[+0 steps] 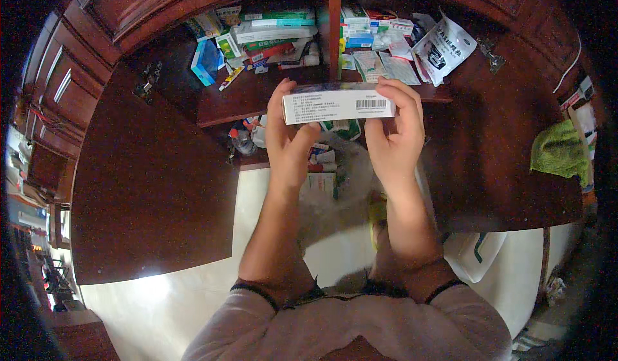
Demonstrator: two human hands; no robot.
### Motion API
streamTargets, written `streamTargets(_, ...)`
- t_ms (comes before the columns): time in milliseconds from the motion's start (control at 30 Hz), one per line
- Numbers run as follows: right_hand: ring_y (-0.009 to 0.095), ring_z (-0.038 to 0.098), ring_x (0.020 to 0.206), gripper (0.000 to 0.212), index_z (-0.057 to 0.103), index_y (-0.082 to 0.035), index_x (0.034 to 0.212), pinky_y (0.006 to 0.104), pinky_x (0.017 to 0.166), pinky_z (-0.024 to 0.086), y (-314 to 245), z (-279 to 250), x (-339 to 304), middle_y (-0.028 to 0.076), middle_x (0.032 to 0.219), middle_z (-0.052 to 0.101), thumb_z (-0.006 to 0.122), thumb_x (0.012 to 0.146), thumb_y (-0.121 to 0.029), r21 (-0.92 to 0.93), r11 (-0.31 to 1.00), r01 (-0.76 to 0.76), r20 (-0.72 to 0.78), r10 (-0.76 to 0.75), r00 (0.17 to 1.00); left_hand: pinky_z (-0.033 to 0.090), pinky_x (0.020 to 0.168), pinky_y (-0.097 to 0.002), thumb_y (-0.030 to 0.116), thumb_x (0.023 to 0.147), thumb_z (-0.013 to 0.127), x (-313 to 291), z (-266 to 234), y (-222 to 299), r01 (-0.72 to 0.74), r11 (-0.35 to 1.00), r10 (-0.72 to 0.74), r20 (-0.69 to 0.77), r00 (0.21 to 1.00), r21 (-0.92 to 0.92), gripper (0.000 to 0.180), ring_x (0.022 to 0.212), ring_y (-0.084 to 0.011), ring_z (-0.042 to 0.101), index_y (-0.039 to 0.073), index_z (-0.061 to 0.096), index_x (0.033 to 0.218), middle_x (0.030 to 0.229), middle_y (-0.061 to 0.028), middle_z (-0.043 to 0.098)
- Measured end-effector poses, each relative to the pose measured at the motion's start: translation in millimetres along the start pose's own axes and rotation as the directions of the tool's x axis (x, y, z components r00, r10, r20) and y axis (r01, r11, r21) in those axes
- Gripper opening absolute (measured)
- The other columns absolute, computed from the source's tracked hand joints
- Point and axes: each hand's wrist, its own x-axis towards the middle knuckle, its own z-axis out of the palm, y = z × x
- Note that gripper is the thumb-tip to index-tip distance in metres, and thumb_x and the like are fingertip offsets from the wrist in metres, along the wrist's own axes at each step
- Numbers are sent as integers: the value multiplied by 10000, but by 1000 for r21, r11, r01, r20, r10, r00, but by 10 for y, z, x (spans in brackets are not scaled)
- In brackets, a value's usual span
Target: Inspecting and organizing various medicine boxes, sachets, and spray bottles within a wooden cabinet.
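Note:
Between both hands I hold up a long white medicine box [338, 107], its printed side with a barcode turned toward me. My left hand [290, 136] grips the left end, thumb below and fingers over the top edge. My right hand [399, 126] holds the right end in the same way. Behind the box, a dark wooden cabinet shelf [257, 107] carries many medicine boxes. A white plastic pouch [444, 49] leans at the shelf's right side, and a blue box [205, 64] stands at its left.
Open cabinet doors spread to the left [154, 187] and right [496, 161]. A green cloth [560, 148] hangs over the right door's far edge. More packages, including a clear bottle [243, 142], lie on the lower shelf. A white bag [476, 255] rests on the pale floor.

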Motion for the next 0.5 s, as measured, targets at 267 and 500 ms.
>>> streamTargets(267, 286, 541, 969, 385, 546, -11, 982, 340, 846, 434, 18, -14, -15, 148, 1038, 531, 511, 622, 122, -19, 1000, -15, 5, 15, 1000, 391, 851, -270, 5, 706, 539, -7, -7, -82, 0, 1000, 0, 1, 1000, 8, 630, 984, -143, 481, 33, 323, 1297, 1089, -60, 489)
streamTargets(500, 284, 543, 969, 371, 548, -16, 980, 334, 839, 441, 4, -11, -13, 147, 1035, 531, 517, 635, 117, -24, 999, -27, 20, 28, 999, 376, 880, -279, -1, 690, 535, 13, -6, -56, -15, 1000, 15, 12, 1000, 12, 638, 1007, -153, 474, 29, 329, 1293, 1104, -63, 481)
